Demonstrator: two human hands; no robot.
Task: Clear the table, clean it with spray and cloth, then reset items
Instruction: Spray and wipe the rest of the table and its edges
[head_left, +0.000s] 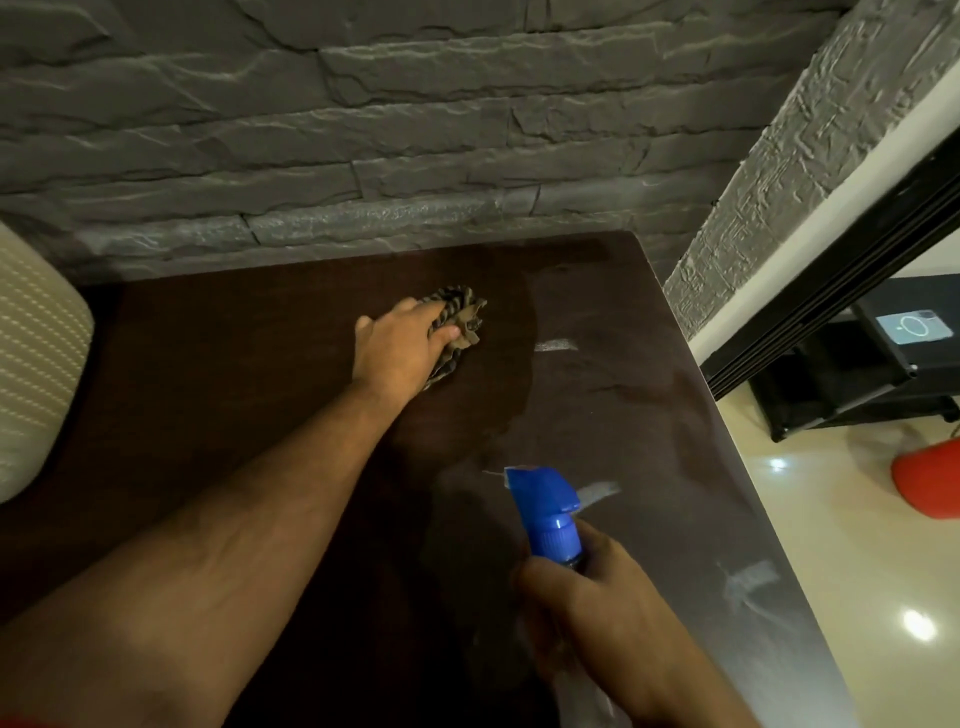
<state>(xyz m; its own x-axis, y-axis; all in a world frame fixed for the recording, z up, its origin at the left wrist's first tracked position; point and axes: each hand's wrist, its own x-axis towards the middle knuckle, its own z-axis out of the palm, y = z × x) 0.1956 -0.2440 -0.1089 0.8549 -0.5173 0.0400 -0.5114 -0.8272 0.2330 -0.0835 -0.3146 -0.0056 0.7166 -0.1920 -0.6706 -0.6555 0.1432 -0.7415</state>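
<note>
left hand (402, 345) pressed flat on striped cloth (460, 325), clutching bunched fabric at far middle of dark table (218, 364); part of cloth hidden under palm. right hand (587, 603) wraps spray bottle (553, 519) neck at near right; bottle body cut off, blurred below. long axis runs near-to-far, blue nozzle points away toward far wall.

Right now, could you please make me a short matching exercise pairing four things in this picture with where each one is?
Things:
1. cloth
2. spray bottle
3. red object
4. cream cushion

Places:
A. on the floor, right of the table
B. at the table's left edge
C. under the left hand
D. held in the right hand

Pairs: 1-C, 2-D, 3-A, 4-B
</note>
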